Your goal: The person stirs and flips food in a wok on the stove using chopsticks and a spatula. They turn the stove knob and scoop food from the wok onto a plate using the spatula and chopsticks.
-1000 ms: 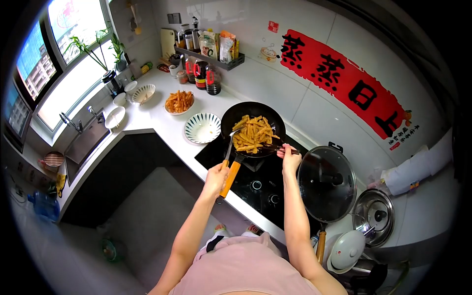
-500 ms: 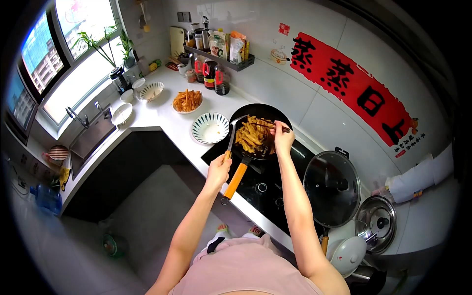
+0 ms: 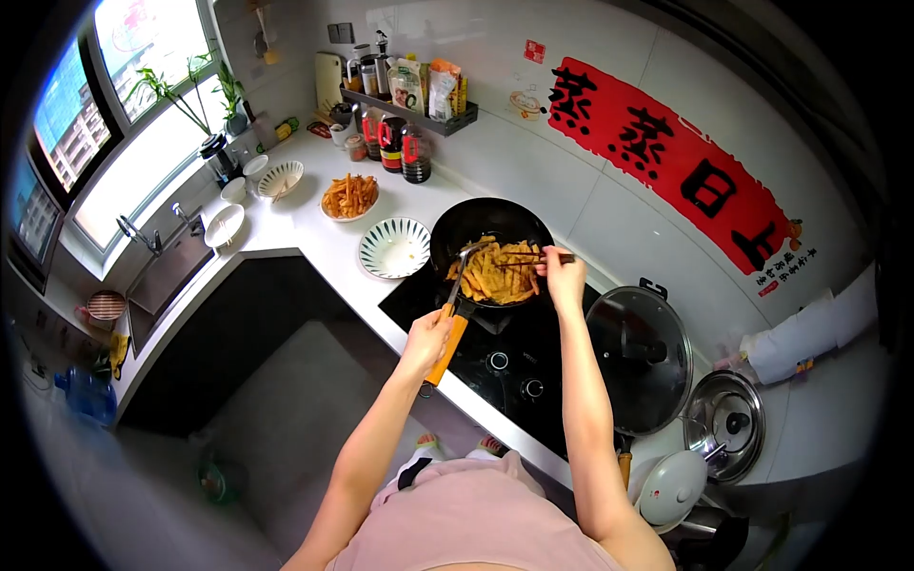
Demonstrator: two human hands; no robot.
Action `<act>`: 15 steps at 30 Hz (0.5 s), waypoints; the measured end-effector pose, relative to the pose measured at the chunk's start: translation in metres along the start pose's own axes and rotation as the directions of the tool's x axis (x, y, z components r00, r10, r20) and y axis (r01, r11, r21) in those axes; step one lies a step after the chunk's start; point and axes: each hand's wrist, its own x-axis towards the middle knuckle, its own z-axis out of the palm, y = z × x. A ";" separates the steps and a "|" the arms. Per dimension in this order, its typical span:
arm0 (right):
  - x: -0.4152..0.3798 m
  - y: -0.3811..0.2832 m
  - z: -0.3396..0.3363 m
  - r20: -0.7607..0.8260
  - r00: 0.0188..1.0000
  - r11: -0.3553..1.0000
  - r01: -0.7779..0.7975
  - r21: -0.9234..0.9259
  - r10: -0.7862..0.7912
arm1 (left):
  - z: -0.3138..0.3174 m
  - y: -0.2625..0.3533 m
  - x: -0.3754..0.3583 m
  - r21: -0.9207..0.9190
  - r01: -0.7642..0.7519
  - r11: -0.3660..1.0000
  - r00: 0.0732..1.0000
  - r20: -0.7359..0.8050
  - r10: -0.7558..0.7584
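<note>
A black frying pan (image 3: 476, 217) sits on the dark cooktop, its wooden handle (image 3: 447, 354) pointing toward me. Golden-brown strips of food (image 3: 495, 278) lie in its near part. My left hand (image 3: 428, 341) is closed around a metal spatula (image 3: 460, 278) with a wooden grip, just beside and over the pan handle; the blade reaches in at the left edge of the food. From the right, my right hand (image 3: 564, 274) pinches a pair of dark chopsticks (image 3: 522, 258), whose tips are among the strips.
Left of the pan stands a striped bowl (image 3: 394, 248), with a plate of fried strips (image 3: 349, 197) behind it. Bottles (image 3: 391, 145) line the wall under a rack (image 3: 409, 108). Right of the cooktop are a glass-lidded pan (image 3: 640, 360), a steel lid (image 3: 725, 424) and a white-lidded pot (image 3: 673, 487).
The strips have shifted and spread toward the near side of the pan. The spatula and left hand moved slightly, and the right hand sits a little lower and further right. The view has shifted slightly.
</note>
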 end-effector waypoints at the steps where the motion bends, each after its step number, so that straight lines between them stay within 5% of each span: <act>1: -0.006 -0.002 -0.013 -0.036 0.998 0.990 0.055 0.128 -0.050 | 0.001 0.005 -0.008 -0.005 -0.027 1.000 1.000 -0.004 0.027; 5: -0.037 -0.022 -0.056 -0.192 0.980 0.994 0.073 0.079 -0.056 | -0.008 0.018 -0.027 -0.026 -0.033 0.999 0.999 0.002 0.033; 7: -0.040 -0.011 -0.061 -0.193 0.980 0.996 0.027 -0.085 -0.043 | -0.009 0.015 -0.029 -0.015 -0.023 1.000 1.000 0.005 0.023; 15: -0.018 0.035 -0.007 -0.194 0.975 0.973 -0.064 0.224 0.109 | 0.000 -0.002 -0.023 -0.099 -0.041 0.994 0.999 -0.008 0.041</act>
